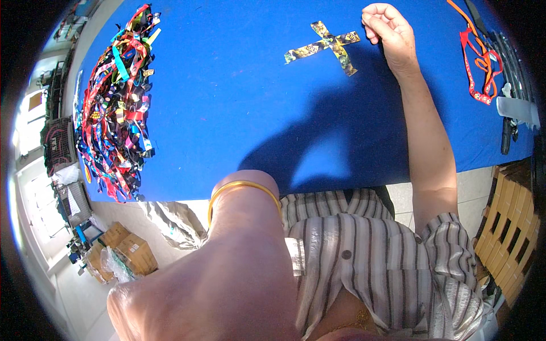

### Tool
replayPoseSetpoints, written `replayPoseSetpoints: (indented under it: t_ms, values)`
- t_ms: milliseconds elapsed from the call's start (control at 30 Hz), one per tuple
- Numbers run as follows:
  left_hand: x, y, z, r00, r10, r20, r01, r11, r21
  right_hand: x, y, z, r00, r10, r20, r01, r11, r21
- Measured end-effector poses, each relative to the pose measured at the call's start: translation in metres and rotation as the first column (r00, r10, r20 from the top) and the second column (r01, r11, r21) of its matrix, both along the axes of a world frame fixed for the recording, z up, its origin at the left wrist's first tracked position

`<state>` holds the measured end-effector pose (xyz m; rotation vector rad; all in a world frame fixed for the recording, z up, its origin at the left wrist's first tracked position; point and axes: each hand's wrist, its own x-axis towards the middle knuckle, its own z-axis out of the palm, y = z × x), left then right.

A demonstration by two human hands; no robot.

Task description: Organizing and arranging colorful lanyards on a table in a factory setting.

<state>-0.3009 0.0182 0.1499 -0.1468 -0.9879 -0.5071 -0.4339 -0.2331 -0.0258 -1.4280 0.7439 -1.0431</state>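
Note:
My right hand (392, 35) is over the far part of the blue table, its fingers curled and the thumb against them. Anything held in that pinch is too small or hidden to make out. Just left of it lie strips of black-and-yellow patterned ribbon (324, 46), crossed over each other. My left hand (205, 278) is raised very close to the camera and fills the lower left, with a gold bangle (242, 184) at the wrist. Its fingers are out of the picture.
A long heap of colourful printed ribbons (116, 113) lies along the left of the blue tablecloth (199, 85). On the right are a red and orange lanyard (483, 68) and dark tools (506, 133). Cardboard boxes (133, 253) stand on the floor, lower left.

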Motion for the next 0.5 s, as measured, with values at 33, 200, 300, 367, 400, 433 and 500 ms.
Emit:
replayPoseSetpoints:
  t_ms: [33,200,300,367,400,433,500]
  values:
    - [0.001,0.004,0.004,1.0,0.002,-0.002,-0.002,1.0,0.002,-0.001,0.001,-0.001,1.0,0.001,-0.003,-0.001,1.0,0.0]
    - [-0.001,0.005,0.0,1.0,0.018,-0.003,-0.018,1.0,0.008,-0.001,0.003,0.002,1.0,-0.005,-0.011,0.005,1.0,-0.006]
    - [-0.005,0.005,-0.001,1.0,0.029,-0.004,-0.029,1.0,0.01,-0.001,0.004,0.004,1.0,-0.008,-0.018,0.008,1.0,-0.009]
    - [-0.002,0.004,-0.001,0.999,0.037,-0.002,-0.037,0.999,0.012,0.0,0.004,0.004,1.0,-0.009,-0.016,0.009,1.0,-0.01]
    - [-0.001,0.005,0.001,0.999,0.041,-0.001,-0.041,0.999,0.012,0.001,0.004,0.004,1.0,-0.006,-0.014,0.006,1.0,-0.005]
    - [-0.001,0.007,0.002,0.999,0.043,-0.003,-0.043,0.999,0.014,-0.001,0.004,0.004,1.0,-0.005,-0.015,0.005,1.0,0.0]
    - [0.0,0.006,-0.001,0.999,0.047,-0.007,-0.047,0.999,0.016,-0.002,0.002,0.001,1.0,0.002,-0.013,-0.002,1.0,-0.003]
